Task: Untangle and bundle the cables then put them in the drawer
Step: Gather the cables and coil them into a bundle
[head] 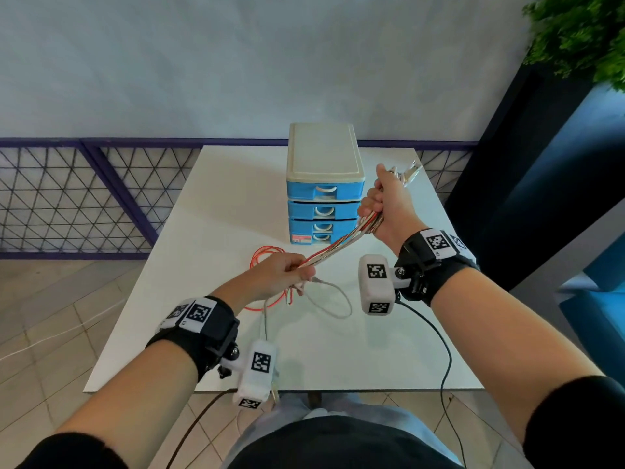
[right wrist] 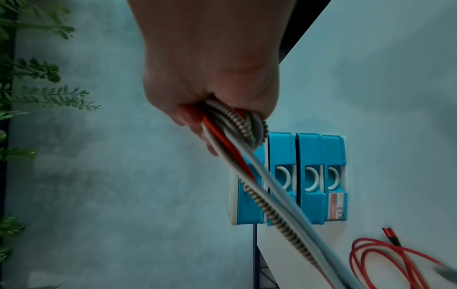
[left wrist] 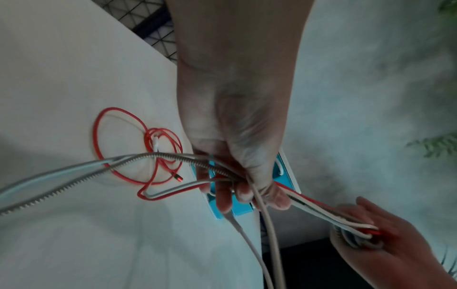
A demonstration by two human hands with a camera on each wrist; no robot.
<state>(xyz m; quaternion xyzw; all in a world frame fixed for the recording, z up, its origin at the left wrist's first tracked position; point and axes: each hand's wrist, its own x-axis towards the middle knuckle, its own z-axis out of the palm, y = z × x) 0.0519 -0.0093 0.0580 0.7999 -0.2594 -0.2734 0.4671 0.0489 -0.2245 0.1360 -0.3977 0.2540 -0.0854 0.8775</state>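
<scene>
A bunch of cables (head: 338,244), red, white and a spiral-wrapped one, stretches taut above the white table (head: 203,211) between my two hands. My right hand (head: 384,206) is raised beside the blue drawer unit (head: 324,184) and grips folded cable loops (right wrist: 237,125) in a fist; plug ends (head: 407,172) stick out above it. My left hand (head: 291,269) is lower, nearer me, pinching the same cables (left wrist: 237,179). Loose red cable (left wrist: 116,144) coils on the table behind the left hand, and a white loop (head: 333,299) hangs below it. All drawers look shut.
The drawer unit stands at the table's far middle. A dark-blue metal mesh fence (head: 84,198) runs behind the table, with a wall above it. A plant (head: 581,35) sits on a dark blue cabinet at the right. Tiled floor (head: 50,316) lies to the left.
</scene>
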